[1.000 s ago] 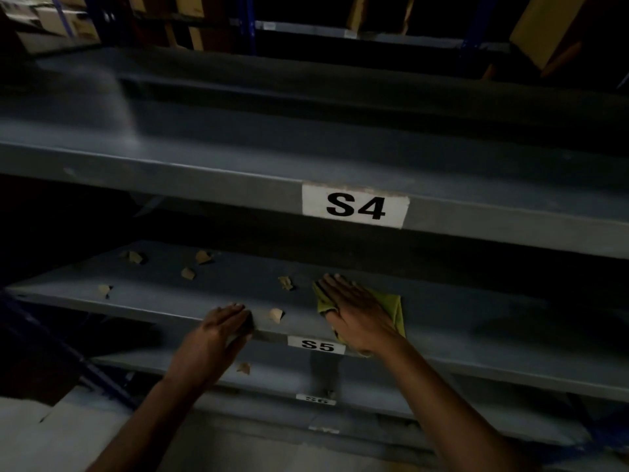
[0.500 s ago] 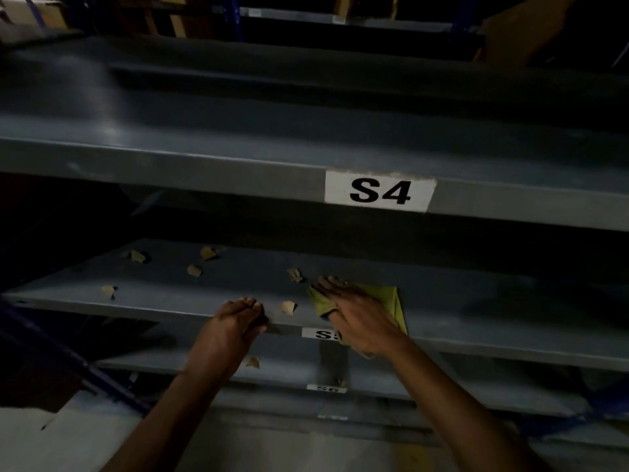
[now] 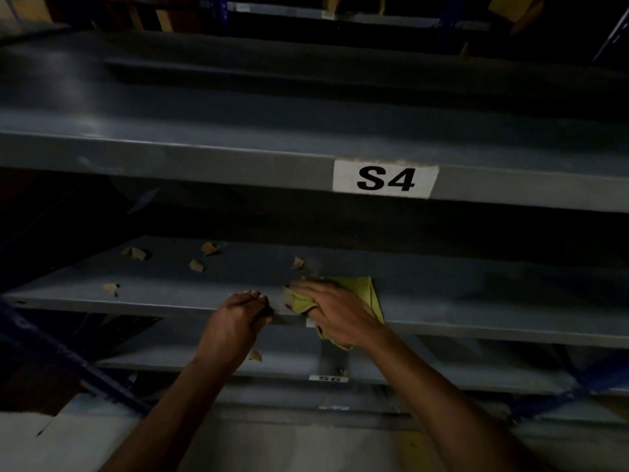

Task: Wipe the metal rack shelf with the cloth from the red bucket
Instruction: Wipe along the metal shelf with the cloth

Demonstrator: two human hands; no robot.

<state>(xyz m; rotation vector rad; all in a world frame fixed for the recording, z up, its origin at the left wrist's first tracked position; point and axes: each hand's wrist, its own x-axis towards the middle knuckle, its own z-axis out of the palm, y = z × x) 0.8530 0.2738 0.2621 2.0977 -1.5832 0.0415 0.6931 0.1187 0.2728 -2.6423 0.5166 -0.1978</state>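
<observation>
A grey metal rack shelf [image 3: 476, 301] runs across the middle of the view, below the shelf labelled S4 [image 3: 386, 178]. My right hand [image 3: 335, 316] presses a yellow-green cloth [image 3: 360, 287] onto the shelf's front edge, fingers curled over its bunched left end. Cupped against the front lip just left of the cloth is my left hand [image 3: 238, 318], holding nothing that I can see. Several tan paper scraps [image 3: 196, 265] lie on the shelf to the left. The red bucket is out of view.
Another shelf labelled S6 [image 3: 328, 379] sits lower, with one scrap [image 3: 255, 356] on it. A blue rack brace [image 3: 68, 362] slants at the lower left. Pale floor [image 3: 272, 447] shows below. Cardboard boxes stand on the top shelves.
My right hand has drawn the cloth toward the front edge and bunched its left end. The scrap near my left hand is no longer visible. The view has shifted left.
</observation>
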